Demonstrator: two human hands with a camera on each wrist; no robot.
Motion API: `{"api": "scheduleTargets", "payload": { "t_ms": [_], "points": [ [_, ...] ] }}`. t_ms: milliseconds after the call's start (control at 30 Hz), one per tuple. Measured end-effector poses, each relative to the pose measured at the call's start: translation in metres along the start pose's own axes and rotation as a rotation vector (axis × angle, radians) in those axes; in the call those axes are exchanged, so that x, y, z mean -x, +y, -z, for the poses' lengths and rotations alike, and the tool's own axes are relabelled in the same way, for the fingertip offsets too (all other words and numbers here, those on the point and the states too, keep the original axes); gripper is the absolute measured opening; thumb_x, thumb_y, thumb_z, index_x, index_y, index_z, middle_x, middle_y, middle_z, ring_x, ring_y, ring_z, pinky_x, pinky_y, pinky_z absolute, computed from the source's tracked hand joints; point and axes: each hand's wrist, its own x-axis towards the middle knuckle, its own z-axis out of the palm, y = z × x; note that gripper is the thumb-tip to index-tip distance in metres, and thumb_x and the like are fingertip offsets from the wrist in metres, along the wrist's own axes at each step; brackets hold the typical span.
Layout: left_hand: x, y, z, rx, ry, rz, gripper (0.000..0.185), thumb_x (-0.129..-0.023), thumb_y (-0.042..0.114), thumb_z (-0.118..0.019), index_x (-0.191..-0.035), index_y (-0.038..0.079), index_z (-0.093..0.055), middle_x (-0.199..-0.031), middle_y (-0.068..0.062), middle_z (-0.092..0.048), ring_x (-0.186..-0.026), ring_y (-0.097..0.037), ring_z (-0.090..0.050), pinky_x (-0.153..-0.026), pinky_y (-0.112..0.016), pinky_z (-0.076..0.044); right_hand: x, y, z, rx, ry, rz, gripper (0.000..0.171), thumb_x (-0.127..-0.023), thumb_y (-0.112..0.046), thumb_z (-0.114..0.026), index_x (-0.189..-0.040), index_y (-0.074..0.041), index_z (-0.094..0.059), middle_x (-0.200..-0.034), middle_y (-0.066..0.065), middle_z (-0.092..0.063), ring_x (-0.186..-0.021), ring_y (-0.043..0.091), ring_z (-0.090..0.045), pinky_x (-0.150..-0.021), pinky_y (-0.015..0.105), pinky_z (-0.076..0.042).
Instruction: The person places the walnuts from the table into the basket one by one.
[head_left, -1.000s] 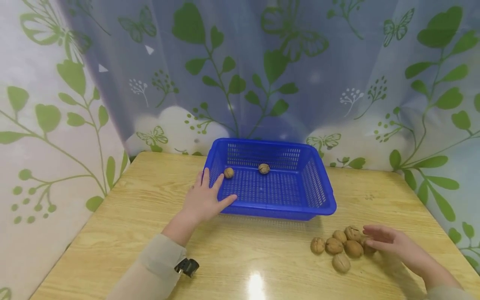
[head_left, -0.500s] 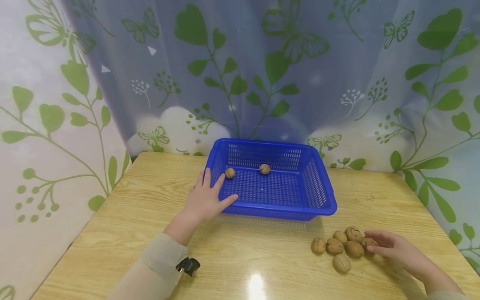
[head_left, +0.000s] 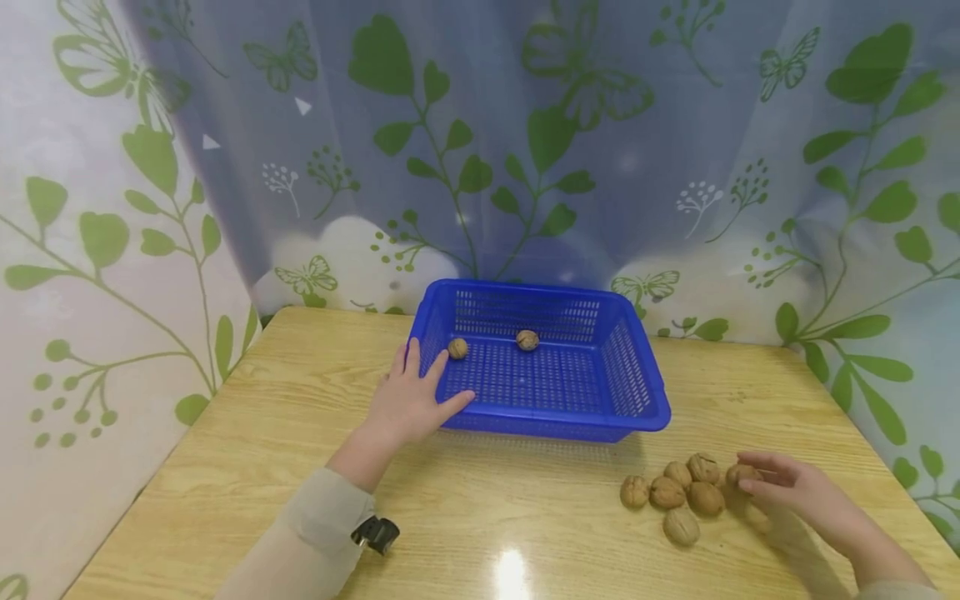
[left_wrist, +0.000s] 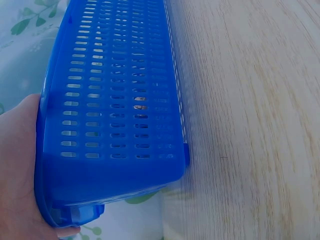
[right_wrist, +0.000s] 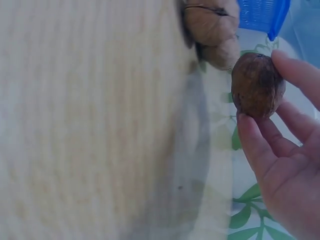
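- Nearest to us, our right hand (head_left: 795,492) pinches one walnut (head_left: 741,475) between thumb and fingertips (right_wrist: 295,67); the wrist view shows it lifted clear of the table (head_left: 480,517).
- Just beside that hand, to its left, sits the loose pile of walnuts (head_left: 675,496), five of them on the wood, some touching each other.
- A risk we see right here: the grip is only a fingertip pinch on a round, hard shell, so a quick swing could let the walnut squirt out and roll off the table edge.
- Another: our hand stays close to the pile, and a careless brush could scatter those walnuts toward the near edge.
- Further out, our left hand (head_left: 408,400) rests against the near left corner of the blue basket (head_left: 645,383), fingers spread and fairly straight along its wall, thumb on the front rim.
- In the left wrist view the palm lies flat against the basket's slotted side.
- If that hand eases off, we judge the light basket could slide when something drops in.
- Farthest, two walnuts in the basket (head_left: 527,340) lie near its back wall, well apart; a hard toss might bounce off the stiff mesh floor.
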Motion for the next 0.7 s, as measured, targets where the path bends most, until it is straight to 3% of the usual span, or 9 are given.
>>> {"api": "scheduleTargets", "payload": {
  "t_ms": [67,133,200,233,300,400,533,633,700],
  "points": [
    [0.001,0.000,0.000,0.001,-0.001,0.003,0.086,-0.085,0.073,-0.031,-0.150,0.017,-0.023,-0.152,-0.027,-0.002,-0.139,-0.041,0.000,-0.103,-0.059,-0.024,0.000,-0.004,0.002,0.002,0.008,0.007,0.056,-0.095,-0.027,-0.055,-0.135,0.009,-0.039,-0.131,0.028,-0.047,-0.109,0.018,-0.053,-0.084,0.037,-0.046],
    [0.001,0.000,0.000,0.003,0.000,0.004,0.085,-0.086,0.073,-0.032,-0.150,0.017,-0.023,-0.151,-0.027,-0.002,-0.139,-0.041,-0.001,-0.103,-0.060,-0.024,0.000,-0.009,0.005,0.007,0.017,-0.002,0.058,-0.095,-0.029,-0.055,-0.137,0.007,-0.037,-0.132,0.027,-0.047,-0.104,0.004,-0.052,-0.085,0.042,-0.046],
    [0.002,0.000,0.001,0.006,0.003,0.004,0.085,-0.086,0.072,-0.032,-0.149,0.017,-0.024,-0.151,-0.027,-0.003,-0.139,-0.041,-0.001,-0.103,-0.060,-0.023,-0.001,-0.014,0.008,0.013,0.018,0.003,0.059,-0.095,-0.030,-0.054,-0.138,0.007,-0.036,-0.132,0.028,-0.047,-0.103,-0.001,-0.051,-0.085,0.045,-0.046],
    [0.002,-0.001,0.001,0.009,0.005,0.005,0.084,-0.086,0.072,-0.033,-0.149,0.017,-0.024,-0.151,-0.027,-0.003,-0.139,-0.041,-0.001,-0.103,-0.060,-0.023,0.000,-0.017,0.010,0.016,0.022,0.010,0.059,-0.096,-0.030,-0.054,-0.138,0.007,-0.036,-0.132,0.028,-0.046,-0.103,-0.002,-0.051,-0.084,0.043,-0.046],
    [0.002,-0.001,0.002,0.011,0.007,0.005,0.084,-0.086,0.072,-0.032,-0.149,0.017,-0.024,-0.151,-0.027,-0.003,-0.139,-0.042,-0.001,-0.103,-0.060,-0.023,-0.001,-0.023,0.014,0.027,0.030,0.020,0.059,-0.096,-0.030,-0.053,-0.138,0.006,-0.036,-0.132,0.028,-0.046,-0.094,-0.018,-0.042,-0.082,0.040,-0.047],
    [0.002,0.000,0.003,0.010,0.004,0.004,0.084,-0.086,0.072,-0.032,-0.149,0.017,-0.024,-0.151,-0.027,-0.003,-0.138,-0.042,-0.001,-0.103,-0.060,-0.023,0.001,-0.031,0.021,0.030,0.046,0.031,0.059,-0.096,-0.030,-0.053,-0.139,0.006,-0.035,-0.134,0.029,-0.044,-0.094,-0.019,-0.040,-0.083,0.048,-0.046],
    [0.002,0.001,0.003,-0.001,-0.004,0.004,0.084,-0.086,0.072,-0.031,-0.149,0.018,-0.024,-0.151,-0.027,-0.003,-0.138,-0.042,-0.001,-0.103,-0.059,-0.023,0.001,-0.044,0.030,0.029,0.055,0.020,0.061,-0.097,-0.032,-0.052,-0.141,0.005,-0.032,-0.137,0.030,-0.039,-0.112,0.014,-0.051,-0.084,0.058,-0.041],
    [0.001,0.001,0.002,-0.001,-0.004,0.004,0.084,-0.086,0.073,-0.031,-0.149,0.019,-0.024,-0.152,-0.027,-0.003,-0.139,-0.041,-0.001,-0.103,-0.059,-0.024,0.001,-0.057,0.037,0.036,0.071,0.021,0.064,-0.096,-0.034,-0.052,-0.143,0.003,-0.029,-0.140,0.031,-0.034,-0.121,0.046,-0.037,-0.084,0.061,-0.038],
    [0.001,0.001,0.002,0.001,0.000,0.002,0.084,-0.086,0.073,-0.031,-0.149,0.019,-0.024,-0.151,-0.027,-0.003,-0.139,-0.041,-0.001,-0.103,-0.059,-0.024,0.001,-0.064,0.042,0.046,0.089,0.031,0.065,-0.096,-0.036,-0.052,-0.143,0.002,-0.029,-0.142,0.029,-0.032,-0.123,0.050,-0.031,-0.085,0.062,-0.037]
  ]
}}
